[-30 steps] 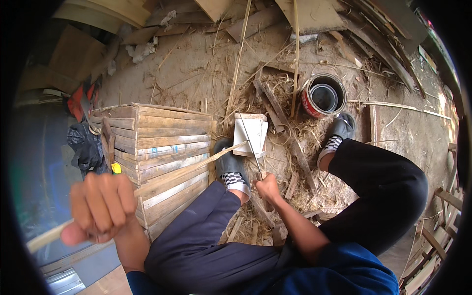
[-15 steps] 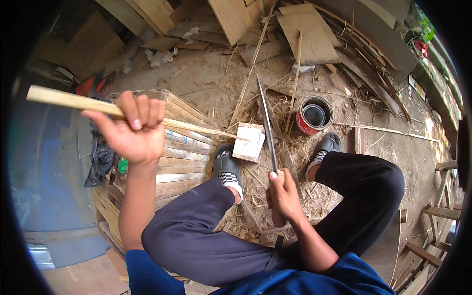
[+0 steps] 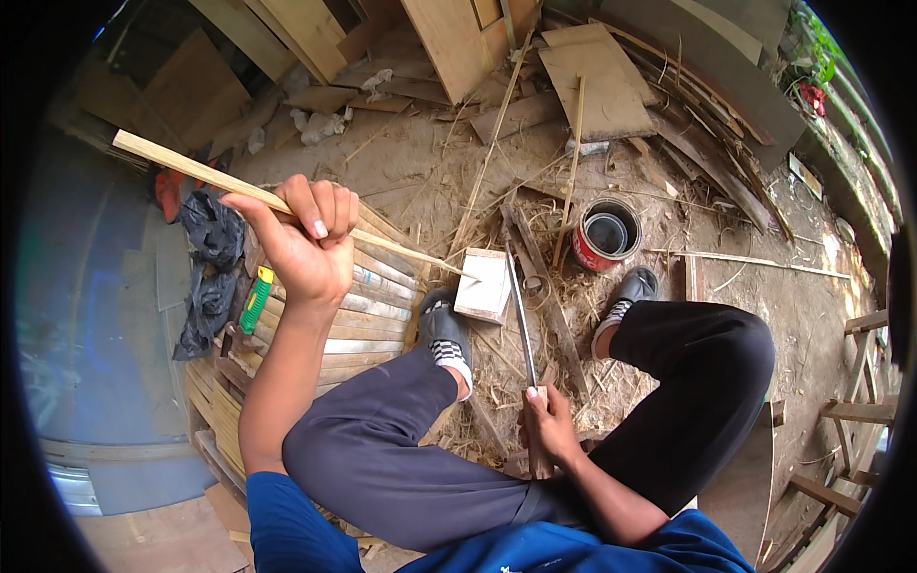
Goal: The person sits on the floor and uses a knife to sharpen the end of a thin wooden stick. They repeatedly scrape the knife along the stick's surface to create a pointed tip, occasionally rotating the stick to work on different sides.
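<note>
A long, pale wooden stick (image 3: 191,170) slants across the left side, and the fingers of my left hand (image 3: 306,239) are wrapped round it. Its far tip lies over the white top of a small wooden block (image 3: 482,291), which stands beside my left shoe. In my right hand (image 3: 554,420), low between my knees, is the wooden handle of a long, narrow-bladed knife (image 3: 522,329). The blade points away from me, just right of the block. Slats of a wooden bench (image 3: 330,339) run beneath my left forearm.
A red tin can (image 3: 608,236) with a dark inside stands beyond my right shoe. Black plastic (image 3: 210,248) and a green-and-yellow handle (image 3: 256,301) are at the left. Boards (image 3: 597,86) and scrap strips lie at the back; shavings litter the ground. A wooden frame (image 3: 860,413) stands at right.
My left hand has moved right and slightly nearer along with the stick. My right hand has drawn the knife back toward me, so its tip is now beside the block.
</note>
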`<state>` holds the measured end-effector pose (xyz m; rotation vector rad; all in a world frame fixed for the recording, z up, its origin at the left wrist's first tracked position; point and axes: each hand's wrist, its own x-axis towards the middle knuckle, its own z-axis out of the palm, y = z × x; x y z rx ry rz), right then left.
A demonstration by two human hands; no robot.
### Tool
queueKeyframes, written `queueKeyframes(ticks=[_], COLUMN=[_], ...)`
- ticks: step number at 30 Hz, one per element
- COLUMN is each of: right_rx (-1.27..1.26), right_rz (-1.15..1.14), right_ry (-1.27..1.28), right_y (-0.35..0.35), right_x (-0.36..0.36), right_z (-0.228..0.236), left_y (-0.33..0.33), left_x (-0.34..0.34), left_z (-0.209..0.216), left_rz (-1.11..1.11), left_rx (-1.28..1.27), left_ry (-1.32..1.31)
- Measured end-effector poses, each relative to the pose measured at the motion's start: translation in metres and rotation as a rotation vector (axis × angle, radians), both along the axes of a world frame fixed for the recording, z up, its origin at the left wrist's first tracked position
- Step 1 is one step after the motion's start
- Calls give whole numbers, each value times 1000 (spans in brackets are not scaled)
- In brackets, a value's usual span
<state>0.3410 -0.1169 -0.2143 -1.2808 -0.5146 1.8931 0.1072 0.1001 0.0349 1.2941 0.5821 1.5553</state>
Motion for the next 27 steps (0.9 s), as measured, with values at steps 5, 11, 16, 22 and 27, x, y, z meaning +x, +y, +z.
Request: queueKeyframes(ticks=[5,11,16,22,27], right_rx=[-83,-68,-34,54,-59], right_rz=[130,178,195,175,157], right_ry=[-25,9,-49,-72,49], right_y=[3,-1,-3,-8,-9], right_x=[-8,-26,-26,-33,-29], right_z=[-6,-11,-10,-19,-2], left_y=[2,-8,-15,-10,-3], left_x=[-2,-11,-19,-23,-19], left_z=[1,-1,-3,-3,-6], left_rz=[-9,-181,-143,-235,-285], left_rx=[13,-5,-14,28,78], left_ry=[40,-3,-40,30,17])
